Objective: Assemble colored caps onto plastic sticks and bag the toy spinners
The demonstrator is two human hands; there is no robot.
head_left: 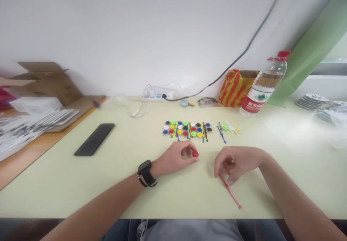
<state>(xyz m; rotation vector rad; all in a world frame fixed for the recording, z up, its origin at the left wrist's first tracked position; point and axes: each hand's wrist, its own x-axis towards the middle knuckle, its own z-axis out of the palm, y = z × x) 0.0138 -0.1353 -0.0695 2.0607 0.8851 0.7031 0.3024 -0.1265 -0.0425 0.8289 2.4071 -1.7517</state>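
Observation:
Between the thumb and fingertips of my left hand (180, 156) is a small red disc (195, 153), held just above the table. My right hand (238, 162) is bent down at the wrist, fingers curled around the upper end of a thin red plastic stick (230, 192). That stick slants toward the table's front edge. Beyond my left hand lie rows of small round discs (179, 132) in several colours, with thin coloured sticks (189, 130) between them. A few loose sticks (221, 134) lie apart to their right, including blue, green and white ones.
A black phone-like slab (94, 139) lies at the left. Along the wall are a power strip (157, 95), glasses (207, 100), a striped bag (233, 89) and a large water bottle (261, 89). A cardboard box (51, 81) stands far left; stacked plates (311, 101) sit far right.

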